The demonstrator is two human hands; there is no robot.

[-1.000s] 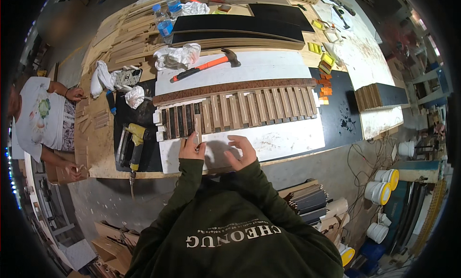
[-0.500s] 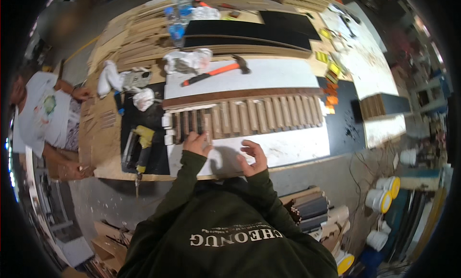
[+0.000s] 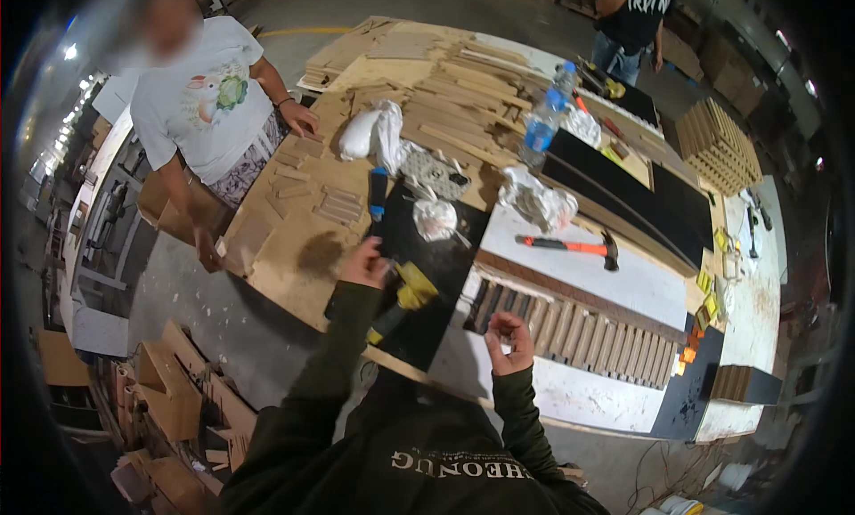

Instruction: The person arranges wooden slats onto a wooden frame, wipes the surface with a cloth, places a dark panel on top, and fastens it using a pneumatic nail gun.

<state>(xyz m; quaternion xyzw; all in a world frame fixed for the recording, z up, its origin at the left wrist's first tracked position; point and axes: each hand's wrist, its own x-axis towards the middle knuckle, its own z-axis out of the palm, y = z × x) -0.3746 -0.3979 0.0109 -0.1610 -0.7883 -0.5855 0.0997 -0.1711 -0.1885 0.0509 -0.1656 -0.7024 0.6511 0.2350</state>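
My left hand hovers over the left part of the table, its fingers loosely apart with nothing visible in them. Just beside it lies a yellow-and-black power tool, partly hidden by my sleeve. My right hand is at the left end of a row of short brown wood strips. Its fingers are curled, with a gap to the thumb, and I see nothing held there. Along the row's far side runs a long dark brown strip. These lie on a white panel.
An orange-handled hammer lies beyond the row. Near it are crumpled white cloths, plastic bottles and black boards. Small loose strips lie farther left. A person in a white shirt stands at the left edge; another stands at the back.
My view has swung left. My left hand has left the strip row and moved left toward the power tool. My right hand has come to the row's left end.
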